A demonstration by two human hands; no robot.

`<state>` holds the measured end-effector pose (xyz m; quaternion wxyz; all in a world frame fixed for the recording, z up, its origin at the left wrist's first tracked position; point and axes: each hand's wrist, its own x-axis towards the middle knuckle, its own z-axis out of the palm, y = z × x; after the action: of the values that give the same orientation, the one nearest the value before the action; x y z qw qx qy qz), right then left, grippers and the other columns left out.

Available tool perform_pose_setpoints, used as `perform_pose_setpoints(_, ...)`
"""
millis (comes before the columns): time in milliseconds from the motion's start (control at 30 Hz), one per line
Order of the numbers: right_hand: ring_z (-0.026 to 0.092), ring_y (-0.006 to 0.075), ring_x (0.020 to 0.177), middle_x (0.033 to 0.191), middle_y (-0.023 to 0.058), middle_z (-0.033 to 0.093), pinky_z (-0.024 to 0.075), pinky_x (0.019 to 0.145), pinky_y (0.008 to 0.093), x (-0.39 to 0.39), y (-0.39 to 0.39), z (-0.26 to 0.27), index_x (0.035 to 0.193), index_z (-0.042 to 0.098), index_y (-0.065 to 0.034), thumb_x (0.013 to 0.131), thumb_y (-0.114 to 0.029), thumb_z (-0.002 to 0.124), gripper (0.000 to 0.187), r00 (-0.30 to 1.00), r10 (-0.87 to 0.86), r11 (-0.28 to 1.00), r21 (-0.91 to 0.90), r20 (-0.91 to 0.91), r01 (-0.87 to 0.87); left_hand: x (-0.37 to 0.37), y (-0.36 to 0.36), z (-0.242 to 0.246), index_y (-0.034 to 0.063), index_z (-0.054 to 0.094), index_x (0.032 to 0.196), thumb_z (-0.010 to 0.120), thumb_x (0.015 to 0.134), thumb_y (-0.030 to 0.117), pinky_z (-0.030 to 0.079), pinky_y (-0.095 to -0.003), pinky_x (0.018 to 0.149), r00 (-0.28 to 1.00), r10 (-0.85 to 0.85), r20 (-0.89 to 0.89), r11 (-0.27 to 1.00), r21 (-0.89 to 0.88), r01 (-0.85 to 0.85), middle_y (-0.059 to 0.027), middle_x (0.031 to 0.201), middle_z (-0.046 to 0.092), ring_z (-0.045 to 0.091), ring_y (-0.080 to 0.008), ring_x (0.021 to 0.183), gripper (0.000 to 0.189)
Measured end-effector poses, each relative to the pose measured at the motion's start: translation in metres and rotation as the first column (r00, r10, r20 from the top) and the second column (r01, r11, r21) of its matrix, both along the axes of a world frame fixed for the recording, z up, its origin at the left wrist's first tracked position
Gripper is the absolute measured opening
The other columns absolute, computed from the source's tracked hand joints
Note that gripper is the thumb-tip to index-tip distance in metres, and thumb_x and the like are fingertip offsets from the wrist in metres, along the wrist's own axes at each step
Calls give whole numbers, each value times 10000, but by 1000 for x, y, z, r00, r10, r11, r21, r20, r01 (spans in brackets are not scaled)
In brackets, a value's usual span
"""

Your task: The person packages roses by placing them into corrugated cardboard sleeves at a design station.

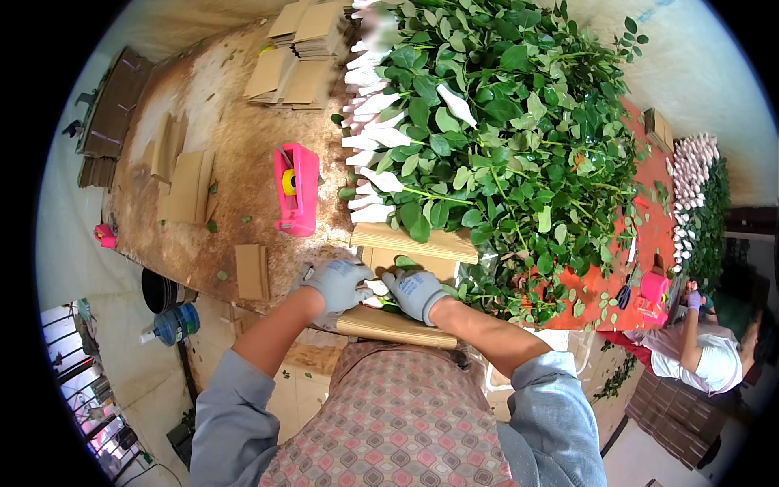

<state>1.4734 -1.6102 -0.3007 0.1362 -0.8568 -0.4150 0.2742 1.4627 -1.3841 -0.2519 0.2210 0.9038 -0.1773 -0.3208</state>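
In front of my body a sheet of corrugated cardboard (442,266) lies on the table, with folded-up sides along its far and near edges. Rosebuds in white foam-net sleeves (375,287) rest on it, their green leaves partly showing. My left hand (341,285), in a grey work glove, curls its fingers at the sleeved bud heads from the left. From the other side my right hand (415,294), gloved alike, closes over the stems just behind the buds; its fingertips are partly hidden. A large pile of leafy rose stems (499,134) with sleeved heads lies just beyond the cardboard.
A pink tape dispenser (298,190) stands left of the pile. Cardboard stacks (304,55) and a small folded cardboard piece (251,272) lie on the worn table (237,140). Scissors (624,293) and another pink dispenser (654,287) are at right, near a co-worker (700,353).
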Motion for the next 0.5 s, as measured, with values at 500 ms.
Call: perform_pose_setpoints(500,680,381,1078,1230,215,670,544,900,465,8,-1,2,1373,483,-55,978,-92,438,399,997,-16,999,47,-78,20,4,24,-11,120,702,1054,602,885,176,507,-418,852,913,-381,148,854,435,287,-107,1077,701,674,-239,1034,204)
